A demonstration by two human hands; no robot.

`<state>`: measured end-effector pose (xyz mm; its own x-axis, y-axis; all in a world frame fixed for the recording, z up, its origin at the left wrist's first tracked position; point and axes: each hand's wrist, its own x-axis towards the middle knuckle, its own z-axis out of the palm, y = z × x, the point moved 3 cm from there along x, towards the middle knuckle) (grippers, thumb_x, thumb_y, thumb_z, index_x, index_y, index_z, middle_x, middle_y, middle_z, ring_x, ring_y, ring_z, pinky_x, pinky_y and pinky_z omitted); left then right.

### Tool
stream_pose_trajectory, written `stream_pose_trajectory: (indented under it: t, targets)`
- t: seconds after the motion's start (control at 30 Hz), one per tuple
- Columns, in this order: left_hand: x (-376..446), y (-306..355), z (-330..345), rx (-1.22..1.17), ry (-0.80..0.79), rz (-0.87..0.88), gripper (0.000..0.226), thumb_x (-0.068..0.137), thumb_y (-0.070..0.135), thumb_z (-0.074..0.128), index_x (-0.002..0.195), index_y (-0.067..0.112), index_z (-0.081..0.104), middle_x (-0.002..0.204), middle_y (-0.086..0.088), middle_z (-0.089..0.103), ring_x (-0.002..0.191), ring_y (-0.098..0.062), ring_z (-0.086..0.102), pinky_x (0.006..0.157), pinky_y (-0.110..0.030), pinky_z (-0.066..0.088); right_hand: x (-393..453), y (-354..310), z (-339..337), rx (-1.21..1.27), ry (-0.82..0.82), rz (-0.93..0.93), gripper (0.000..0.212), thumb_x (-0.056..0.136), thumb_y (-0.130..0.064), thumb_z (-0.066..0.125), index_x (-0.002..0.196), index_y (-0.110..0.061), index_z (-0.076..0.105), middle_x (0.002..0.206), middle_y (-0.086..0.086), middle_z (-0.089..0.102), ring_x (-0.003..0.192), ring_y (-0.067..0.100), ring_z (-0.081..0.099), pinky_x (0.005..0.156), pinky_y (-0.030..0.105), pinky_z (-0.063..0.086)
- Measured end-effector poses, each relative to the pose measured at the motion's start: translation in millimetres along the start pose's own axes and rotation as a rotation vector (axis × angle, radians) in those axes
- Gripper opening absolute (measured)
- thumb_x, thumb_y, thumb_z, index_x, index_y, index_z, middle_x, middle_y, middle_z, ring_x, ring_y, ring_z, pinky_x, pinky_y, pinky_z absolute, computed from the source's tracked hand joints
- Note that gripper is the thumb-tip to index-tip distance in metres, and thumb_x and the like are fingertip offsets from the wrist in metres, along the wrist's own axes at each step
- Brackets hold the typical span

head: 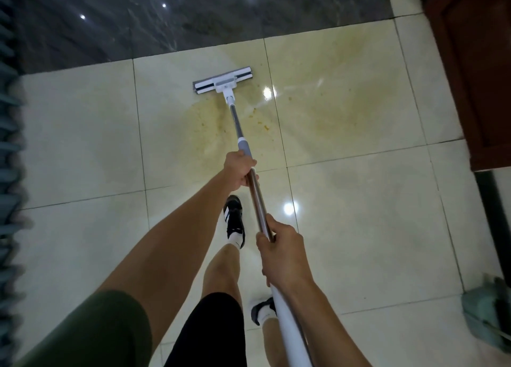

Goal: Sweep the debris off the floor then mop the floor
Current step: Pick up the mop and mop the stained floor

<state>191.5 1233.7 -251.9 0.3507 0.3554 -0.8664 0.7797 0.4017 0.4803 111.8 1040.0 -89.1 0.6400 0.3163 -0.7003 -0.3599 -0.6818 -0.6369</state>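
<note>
A flat mop with a white and grey head (223,85) rests on the pale tiled floor (359,200), its metal pole slanting back toward me. My left hand (240,170) grips the pole just below its grey collar. My right hand (282,253) holds the pole lower down, where the metal meets a white section. A yellowish wet smear (326,109) spreads across the tiles around and right of the mop head. Small yellow crumbs (262,124) lie to the right of the pole.
Dark marble flooring (193,15) begins just beyond the mop head. A dark wooden cabinet (475,70) stands at the right. A teal broom and dustpan (489,317) lie at the lower right. A blurred blue-grey object (8,145) lines the left edge. My feet are under the pole.
</note>
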Motion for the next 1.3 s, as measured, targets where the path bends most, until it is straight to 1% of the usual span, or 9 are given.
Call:
stream_pose_trajectory:
  t: [0.17, 0.4, 0.53, 0.6, 0.67, 0.73, 0.83, 0.93, 1.3]
  targets:
    - [45, 55, -22, 0.025, 0.022, 0.033, 0.062, 0.095, 0.004, 0.066, 0.151, 0.012, 0.038, 0.100, -0.014, 0.060, 0.060, -0.029, 0.065, 0.052, -0.041, 0.059, 56, -51, 13, -0.017, 0.004, -0.022, 0.042, 0.098, -0.015, 0.052, 0.139, -0.028, 0.055, 0.069, -0.009, 0.054, 0.054, 0.004, 0.052, 0.061, 0.024, 0.056]
    - [127, 174, -61, 0.074, 0.049, 0.074, 0.052, 0.093, 0.002, 0.067, 0.141, 0.005, 0.045, 0.091, -0.015, 0.060, 0.044, -0.024, 0.063, 0.042, -0.035, 0.055, 165, -144, 28, -0.019, 0.036, -0.036, 0.044, 0.099, -0.020, 0.052, 0.143, -0.027, 0.050, 0.072, -0.011, 0.055, 0.054, 0.004, 0.055, 0.054, 0.014, 0.050]
    - [163, 220, -75, 0.089, 0.050, 0.089, 0.040, 0.093, 0.003, 0.066, 0.131, -0.001, 0.053, 0.083, -0.013, 0.058, 0.047, -0.025, 0.063, 0.048, -0.040, 0.058, 212, -185, 33, -0.014, 0.047, -0.024, 0.049, 0.101, -0.022, 0.052, 0.149, -0.026, 0.042, 0.103, 0.001, 0.069, 0.073, 0.013, 0.066, 0.067, 0.021, 0.056]
    - [180, 242, -78, 0.090, 0.052, 0.095, 0.043, 0.094, 0.004, 0.066, 0.134, -0.001, 0.051, 0.089, -0.015, 0.058, 0.053, -0.027, 0.063, 0.050, -0.041, 0.060, 234, -202, 33, -0.018, 0.060, -0.045, 0.048, 0.101, -0.021, 0.052, 0.148, -0.023, 0.044, 0.110, 0.001, 0.069, 0.073, 0.011, 0.064, 0.067, 0.018, 0.053]
    - [196, 265, -83, 0.095, 0.050, 0.118, 0.042, 0.094, 0.004, 0.067, 0.132, -0.005, 0.051, 0.095, -0.019, 0.058, 0.053, -0.027, 0.064, 0.045, -0.037, 0.057, 258, -218, 31, -0.025, 0.071, -0.090, 0.041, 0.099, -0.018, 0.054, 0.140, -0.021, 0.053, 0.098, 0.000, 0.069, 0.064, 0.008, 0.060, 0.059, 0.015, 0.047]
    - [207, 281, -85, 0.093, 0.047, 0.126, 0.038, 0.094, 0.004, 0.068, 0.127, -0.008, 0.053, 0.093, -0.020, 0.059, 0.053, -0.027, 0.066, 0.043, -0.035, 0.055, 274, -227, 28, 0.009, 0.072, -0.098, 0.035, 0.098, -0.017, 0.054, 0.132, -0.021, 0.060, 0.078, -0.003, 0.063, 0.057, 0.010, 0.058, 0.057, 0.022, 0.051]
    - [203, 281, -79, 0.112, 0.031, 0.118, 0.036, 0.094, 0.005, 0.068, 0.124, -0.009, 0.052, 0.085, -0.018, 0.060, 0.057, -0.030, 0.066, 0.045, -0.037, 0.056, 270, -223, 22, 0.053, 0.067, -0.057, 0.033, 0.098, -0.019, 0.054, 0.130, -0.023, 0.060, 0.067, -0.006, 0.057, 0.052, 0.011, 0.057, 0.055, 0.028, 0.056]
    - [187, 264, -66, 0.130, 0.017, 0.100, 0.036, 0.095, 0.005, 0.067, 0.126, -0.005, 0.050, 0.091, -0.020, 0.060, 0.060, -0.030, 0.066, 0.050, -0.041, 0.059, 247, -204, 16, 0.073, 0.078, -0.045, 0.034, 0.099, -0.020, 0.053, 0.131, -0.030, 0.060, 0.061, -0.009, 0.053, 0.046, 0.005, 0.055, 0.042, 0.016, 0.044]
    - [89, 145, 14, 0.249, 0.001, 0.069, 0.034, 0.097, 0.006, 0.064, 0.127, 0.002, 0.048, 0.091, -0.017, 0.061, 0.058, -0.028, 0.068, 0.052, -0.043, 0.061, 124, -83, -18, 0.105, 0.102, 0.005, 0.031, 0.098, -0.021, 0.052, 0.124, -0.037, 0.053, 0.056, -0.011, 0.059, 0.045, 0.005, 0.058, 0.048, 0.025, 0.054]
